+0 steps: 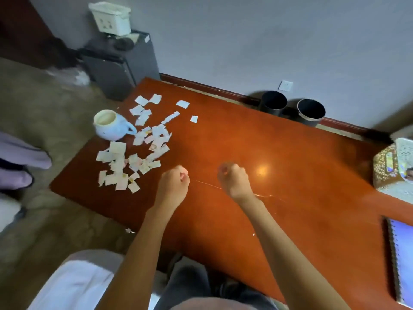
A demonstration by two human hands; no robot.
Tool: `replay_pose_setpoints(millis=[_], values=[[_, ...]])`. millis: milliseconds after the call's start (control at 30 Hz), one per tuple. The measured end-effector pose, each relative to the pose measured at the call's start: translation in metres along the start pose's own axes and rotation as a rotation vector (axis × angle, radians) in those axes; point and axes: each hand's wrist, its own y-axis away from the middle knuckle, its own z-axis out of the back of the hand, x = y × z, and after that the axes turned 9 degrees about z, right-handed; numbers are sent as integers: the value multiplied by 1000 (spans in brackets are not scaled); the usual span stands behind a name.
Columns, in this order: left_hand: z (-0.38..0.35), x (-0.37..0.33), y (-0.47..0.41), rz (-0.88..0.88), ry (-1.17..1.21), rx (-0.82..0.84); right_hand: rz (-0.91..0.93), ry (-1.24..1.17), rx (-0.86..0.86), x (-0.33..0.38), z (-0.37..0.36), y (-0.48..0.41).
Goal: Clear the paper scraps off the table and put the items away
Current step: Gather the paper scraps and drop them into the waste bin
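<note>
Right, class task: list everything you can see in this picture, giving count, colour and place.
paper scraps: many, white, left part of the table
mug: one, white and pale blue, left table edge beside the scraps
table: one, reddish-brown, centre
bins: two, black, floor by the wall
spiral notebook: one, blue cover, table's right edge
patterned box: one, cream and brown, far right
cabinet: one, grey, beyond the table
basket: one, white, on the cabinet
left hand: fist, above the table
right hand: fist, above the table

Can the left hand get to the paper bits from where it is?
Probably yes: the left hand is close beside the nearest paper scraps, with only bare table between them.
</note>
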Motion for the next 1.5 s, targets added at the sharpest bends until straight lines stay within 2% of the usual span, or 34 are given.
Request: replay_pose_setpoints(millis=[367, 500, 633, 700, 800, 967, 1333, 1500], values=[[90, 168, -125, 306, -74, -56, 89, 97, 400, 134, -190, -74], [98, 207, -150, 423, -70, 65, 36, 214, 477, 148, -232, -84], [88, 222, -164, 460, 61, 144, -125, 200, 394, 153, -258, -94], [83, 224, -171, 409, 81, 113, -118, 215, 347, 155, -266, -101], [77, 221, -181, 317, 86, 115, -91, 246, 365, 154, -274, -110], [67, 219, -191, 201, -23, 113, -96, 303, 373, 145, -282, -123], [59, 203, -204, 119, -30, 195, -217, 75, 188, 109, -240, -138], [63, 191, -214, 78, 59, 201, -218, 142, 145, 98, -223, -152]])
